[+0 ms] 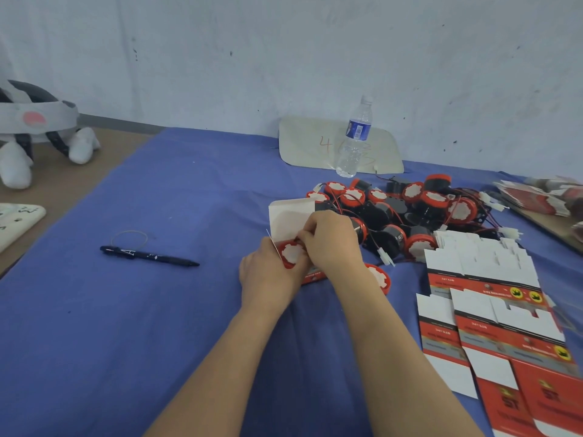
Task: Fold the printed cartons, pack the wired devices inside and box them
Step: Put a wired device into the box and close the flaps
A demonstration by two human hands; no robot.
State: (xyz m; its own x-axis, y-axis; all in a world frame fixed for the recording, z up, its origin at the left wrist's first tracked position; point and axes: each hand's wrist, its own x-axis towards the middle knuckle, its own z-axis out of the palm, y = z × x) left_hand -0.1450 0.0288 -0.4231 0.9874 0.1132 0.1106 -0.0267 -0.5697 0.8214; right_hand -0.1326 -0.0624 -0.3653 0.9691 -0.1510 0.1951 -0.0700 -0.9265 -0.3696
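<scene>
My left hand [268, 272] grips a red printed carton [291, 216] whose white lid flap stands open. Inside its mouth sits a red-rimmed wired device [291, 254] with a white face. My right hand [331, 239] curls its fingers over the device's upper edge and pinches it at the carton opening. Another device [380, 277] lies just right of my right wrist. A heap of black and red wired devices [419, 209] spreads behind my hands. Flat printed cartons [492, 313] are stacked at the right.
A blue cloth [157, 326] covers the table. A black pen [148, 255] and a rubber band [129, 238] lie to the left. A water bottle [355, 137] stands on a pale board [303, 143] by the wall. More flat cartons [542, 195] sit far right, a headset [34, 127] far left.
</scene>
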